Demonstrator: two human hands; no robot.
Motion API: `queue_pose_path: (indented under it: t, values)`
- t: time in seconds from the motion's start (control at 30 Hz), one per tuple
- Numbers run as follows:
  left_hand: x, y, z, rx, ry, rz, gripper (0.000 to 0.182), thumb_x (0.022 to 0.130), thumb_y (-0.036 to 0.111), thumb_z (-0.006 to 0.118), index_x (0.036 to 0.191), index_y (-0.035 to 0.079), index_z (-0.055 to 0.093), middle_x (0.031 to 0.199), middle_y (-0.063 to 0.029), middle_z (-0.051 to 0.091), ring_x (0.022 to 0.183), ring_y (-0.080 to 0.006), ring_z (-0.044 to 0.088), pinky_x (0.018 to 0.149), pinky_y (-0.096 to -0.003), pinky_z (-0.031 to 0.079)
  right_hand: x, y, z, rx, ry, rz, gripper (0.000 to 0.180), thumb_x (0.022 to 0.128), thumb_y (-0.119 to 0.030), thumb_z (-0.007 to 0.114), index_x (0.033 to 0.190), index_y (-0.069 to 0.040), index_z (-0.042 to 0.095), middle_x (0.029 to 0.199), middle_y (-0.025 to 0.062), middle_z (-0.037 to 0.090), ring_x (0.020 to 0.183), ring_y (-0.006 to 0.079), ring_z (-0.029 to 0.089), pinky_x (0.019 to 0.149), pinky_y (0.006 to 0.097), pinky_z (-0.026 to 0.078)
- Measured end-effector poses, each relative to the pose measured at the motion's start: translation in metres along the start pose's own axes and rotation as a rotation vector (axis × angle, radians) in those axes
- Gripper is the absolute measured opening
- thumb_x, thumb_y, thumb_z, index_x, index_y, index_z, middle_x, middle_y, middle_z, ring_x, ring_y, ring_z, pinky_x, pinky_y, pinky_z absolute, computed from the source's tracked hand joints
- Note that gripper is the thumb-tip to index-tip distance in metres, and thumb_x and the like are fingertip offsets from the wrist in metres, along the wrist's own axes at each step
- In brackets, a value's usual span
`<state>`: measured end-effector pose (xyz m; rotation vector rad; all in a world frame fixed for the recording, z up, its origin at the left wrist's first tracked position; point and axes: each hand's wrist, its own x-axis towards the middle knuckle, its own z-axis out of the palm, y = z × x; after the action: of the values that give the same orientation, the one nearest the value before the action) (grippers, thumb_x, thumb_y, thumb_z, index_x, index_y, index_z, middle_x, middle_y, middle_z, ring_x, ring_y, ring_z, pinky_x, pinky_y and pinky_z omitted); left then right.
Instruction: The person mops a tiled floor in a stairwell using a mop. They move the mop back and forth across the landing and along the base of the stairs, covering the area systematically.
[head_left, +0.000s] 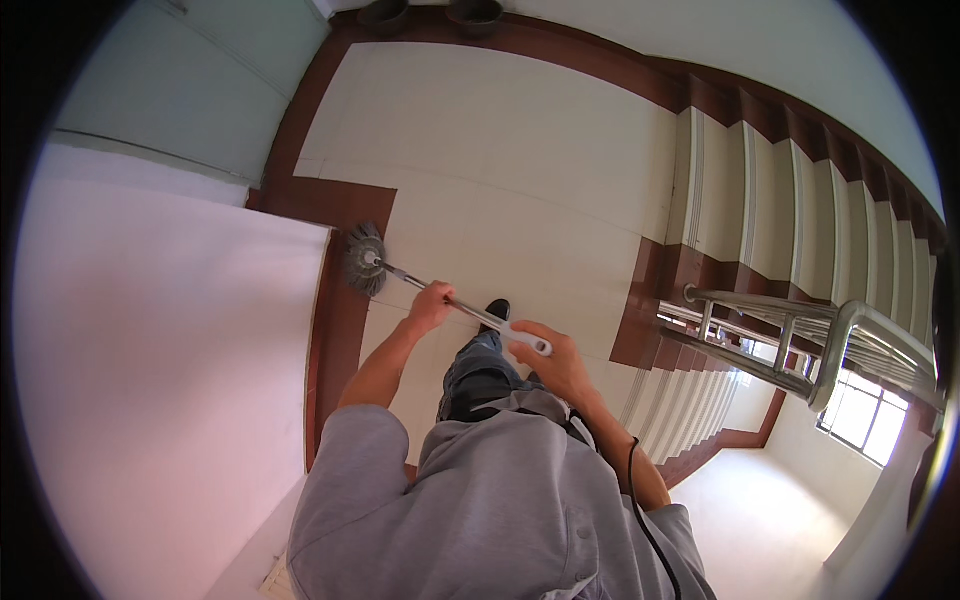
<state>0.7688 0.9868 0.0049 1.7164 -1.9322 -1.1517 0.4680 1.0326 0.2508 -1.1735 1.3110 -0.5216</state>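
Observation:
A mop with a metal pole (477, 311) slants from my body towards the wall on the left. Its round grey string head (366, 259) rests at the border between the dark red edge tiles and the pale floor (495, 217). My left hand (432, 306) is closed around the middle of the pole. The white plastic grip (529, 337) at the pole's top end is in my right hand (551, 361), with its end hole showing. One dark shoe (498, 307) shows below the pole.
Stairs go up (776, 202) on the right, and another flight goes down (686, 405) below them. A stainless steel railing (832, 352) stands between the flights. A pink-lit wall corner (319, 240) juts out at left. Two dark pots (475, 13) stand by the far wall.

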Motion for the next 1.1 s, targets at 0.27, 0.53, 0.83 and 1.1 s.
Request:
queue_pose_path:
  t: [0.27, 0.53, 0.83, 1.1]
  values:
    - [0.028, 0.151, 0.094, -0.046, -0.244, 0.27, 0.022, 0.079, 0.012, 0.079, 0.097, 0.007, 0.068, 0.09, -0.0129, 0.066, 0.085, -0.0331, 0.066, 0.074, -0.0423, 0.053, -0.116, 0.005, -0.12, 0.097, 0.291, 0.115, 0.033, 0.093, -0.021, 0.075, 0.12, -0.002, 0.072, 0.089, 0.0073, 0.074, 0.076, 0.0098, 0.067, 0.071, 0.0264, 0.053]
    - [0.034, 0.301, 0.227, -0.202, -0.464, 0.479, 0.022, 0.079, 0.013, 0.08, 0.094, 0.003, 0.068, 0.087, -0.0137, 0.066, 0.083, -0.0325, 0.067, 0.075, -0.0407, 0.053, -0.243, 0.018, -0.205, -0.021, 0.67, 0.131, 0.025, 0.089, -0.02, 0.081, 0.105, -0.003, 0.076, 0.075, 0.0064, 0.072, 0.068, 0.0086, 0.065, 0.061, 0.0255, 0.05]
    - [0.016, 0.418, 0.363, -0.311, -0.65, 0.714, 0.023, 0.078, -0.005, 0.07, 0.1, 0.0, 0.065, 0.094, -0.0145, 0.065, 0.085, -0.0326, 0.065, 0.073, -0.0413, 0.051, -0.324, 0.031, -0.229, -0.441, 0.878, 0.043, 0.028, 0.082, -0.025, 0.086, 0.099, -0.006, 0.076, 0.076, 0.0145, 0.073, 0.064, 0.0269, 0.073, 0.057, 0.0337, 0.053]
    - [-0.004, 0.429, 0.402, -0.421, -0.653, 0.648, 0.021, 0.084, -0.007, 0.06, 0.103, 0.002, 0.061, 0.093, -0.0156, 0.061, 0.085, -0.035, 0.062, 0.073, -0.0417, 0.05, -0.304, 0.056, -0.228, -0.627, 0.702, 0.022, 0.023, 0.085, -0.029, 0.083, 0.093, -0.009, 0.074, 0.069, 0.0113, 0.07, 0.058, 0.0291, 0.067, 0.055, 0.0375, 0.05]
